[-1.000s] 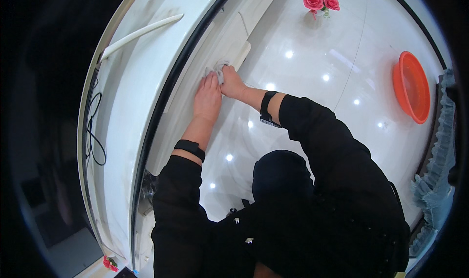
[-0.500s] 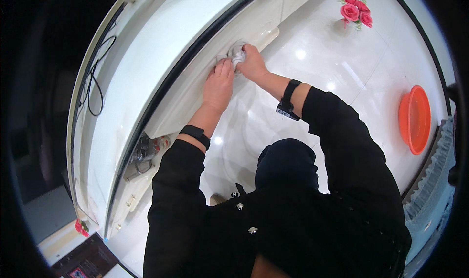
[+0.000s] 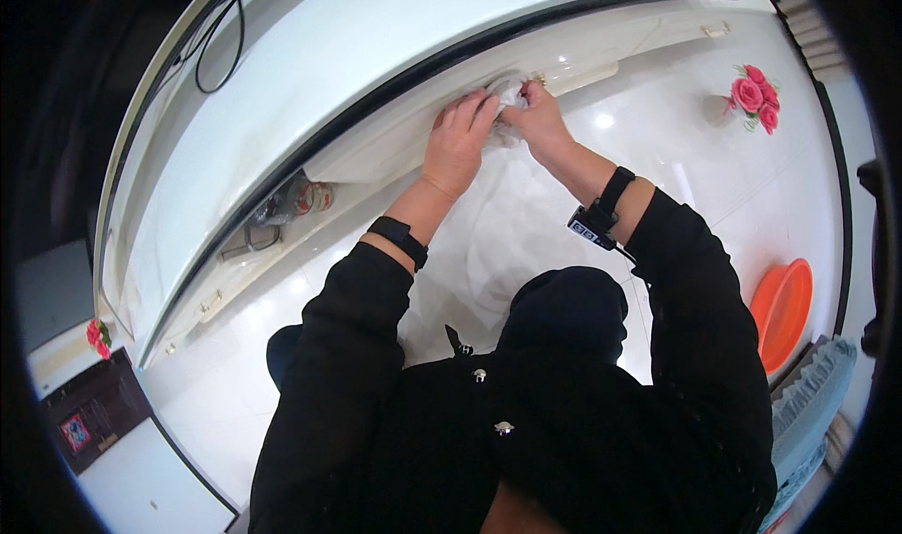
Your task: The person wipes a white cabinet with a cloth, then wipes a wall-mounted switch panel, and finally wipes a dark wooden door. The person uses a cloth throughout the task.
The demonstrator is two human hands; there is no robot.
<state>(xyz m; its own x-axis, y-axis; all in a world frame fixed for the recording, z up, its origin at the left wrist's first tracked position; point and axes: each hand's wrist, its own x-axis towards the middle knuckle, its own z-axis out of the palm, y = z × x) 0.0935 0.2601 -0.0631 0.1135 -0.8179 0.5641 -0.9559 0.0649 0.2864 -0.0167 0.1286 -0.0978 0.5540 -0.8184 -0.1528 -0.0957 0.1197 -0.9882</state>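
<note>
A crumpled white cloth (image 3: 508, 94) is pressed against the cream front (image 3: 413, 125) of a long, low white cabinet. My right hand (image 3: 541, 123) grips the cloth from the right, thumb and fingers closed on it. From the left, my left hand (image 3: 458, 143) has its fingers bent over the cloth's edge; their tips are partly hidden. Just beside my right fingertips is a small brass-coloured handle (image 3: 538, 79). Left of my hands, an open compartment (image 3: 296, 216) in the cabinet shows a jar with a red-patterned side and clear plastic wrapping.
The cabinet's black-edged white top (image 3: 376, 41) curves across above my hands, with a black cable (image 3: 241, 41) at its back. Pink artificial roses (image 3: 754, 95) stand on the glossy tiled floor (image 3: 686, 149) at right. An orange basin (image 3: 782, 314) is near a blue frilled cover (image 3: 816, 398).
My view has turned, so the cabinet now runs more across the picture. Both hands stay at the cloth, which now lies close to the brass-coloured handle.
</note>
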